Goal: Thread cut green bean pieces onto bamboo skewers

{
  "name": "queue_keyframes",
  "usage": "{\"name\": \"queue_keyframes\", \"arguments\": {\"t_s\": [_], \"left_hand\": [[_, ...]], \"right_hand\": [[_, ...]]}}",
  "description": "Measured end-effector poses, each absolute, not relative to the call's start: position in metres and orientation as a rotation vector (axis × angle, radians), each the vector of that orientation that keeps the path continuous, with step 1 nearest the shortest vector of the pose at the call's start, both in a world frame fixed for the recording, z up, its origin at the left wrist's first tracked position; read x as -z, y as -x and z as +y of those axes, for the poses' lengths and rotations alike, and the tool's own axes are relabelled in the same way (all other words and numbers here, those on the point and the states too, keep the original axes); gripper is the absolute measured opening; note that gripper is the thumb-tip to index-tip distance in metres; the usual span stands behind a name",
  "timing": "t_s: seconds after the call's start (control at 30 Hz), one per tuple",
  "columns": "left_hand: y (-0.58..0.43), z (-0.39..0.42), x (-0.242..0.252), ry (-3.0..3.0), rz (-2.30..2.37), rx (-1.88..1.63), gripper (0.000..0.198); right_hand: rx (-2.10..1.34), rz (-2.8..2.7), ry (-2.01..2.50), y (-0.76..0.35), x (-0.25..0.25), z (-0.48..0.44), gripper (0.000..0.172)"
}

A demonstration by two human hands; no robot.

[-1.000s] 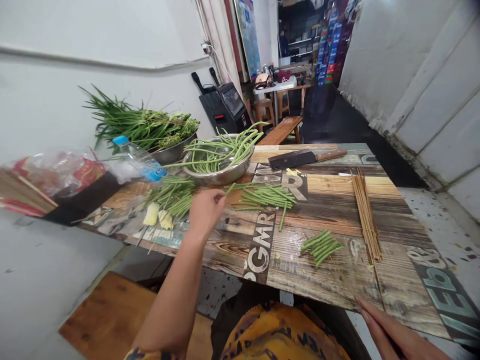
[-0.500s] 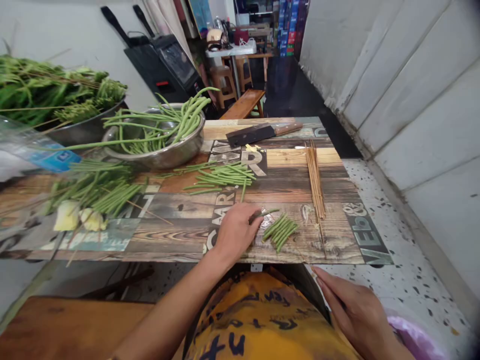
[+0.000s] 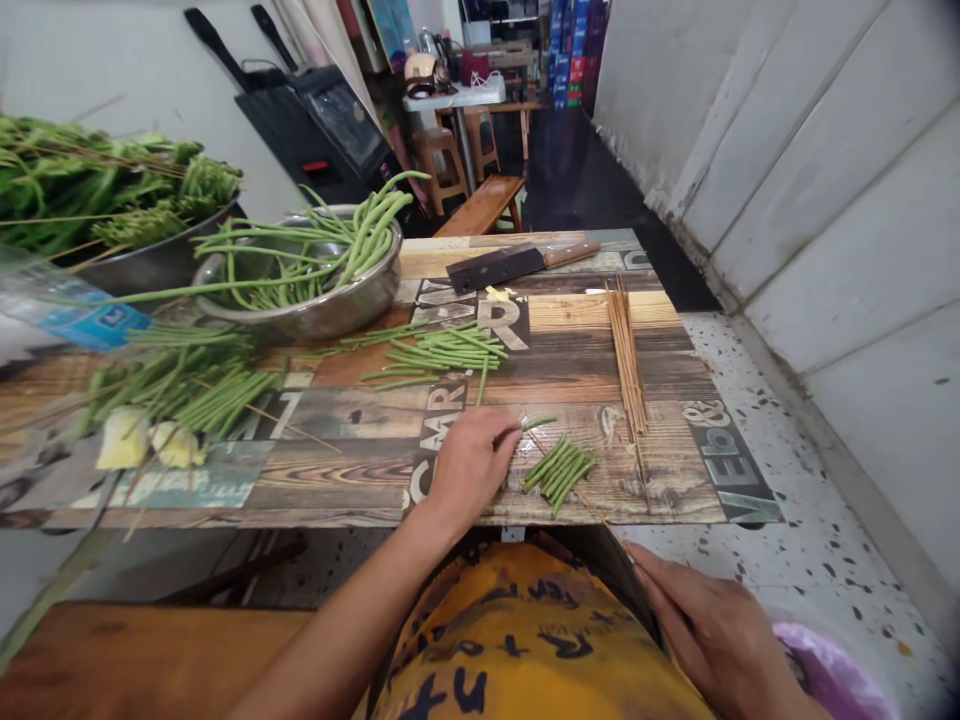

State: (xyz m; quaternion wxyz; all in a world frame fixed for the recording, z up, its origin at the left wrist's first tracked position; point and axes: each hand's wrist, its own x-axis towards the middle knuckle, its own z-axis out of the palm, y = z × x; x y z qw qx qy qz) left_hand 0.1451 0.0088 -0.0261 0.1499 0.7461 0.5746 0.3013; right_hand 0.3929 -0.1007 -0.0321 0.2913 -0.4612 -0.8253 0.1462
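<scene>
My left hand [image 3: 478, 458] is on the table, thumb and fingers closed round a cut green bean [image 3: 537, 423] whose end sticks out to the right. My right hand [image 3: 709, 615] is low, past the table's front edge, pinching the near end of a thin bamboo skewer [image 3: 595, 510]. This skewer runs under or through a row of short cut beans [image 3: 559, 472] lying side by side; its far tip comes up close to the bean in my left hand. Beyond my left hand lies a loose heap of cut beans [image 3: 450, 352].
A bundle of bamboo skewers [image 3: 625, 355] lies to the right, a cleaver [image 3: 517, 265] at the back. To the left are a steel bowl [image 3: 300, 318] of long beans, a pile of skewered beans [image 3: 217, 400], a bigger basin [image 3: 150, 250] of greens and a plastic bottle [image 3: 97, 318].
The skewer's tip now shows beyond the row of beans, close to the bean in my left hand. Both hands have stayed in nearly the same place; the view shifted slightly.
</scene>
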Motion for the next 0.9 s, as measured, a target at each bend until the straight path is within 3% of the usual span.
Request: {"name": "queue_keyframes", "arguments": {"t_s": [0.9], "left_hand": [[-0.1484,0.0102,0.0215,-1.981,1.727,-0.803,0.013]], "right_hand": [[-0.408,-2.189,1.276,-0.3924,0.0368,-0.1043,0.032]]}}
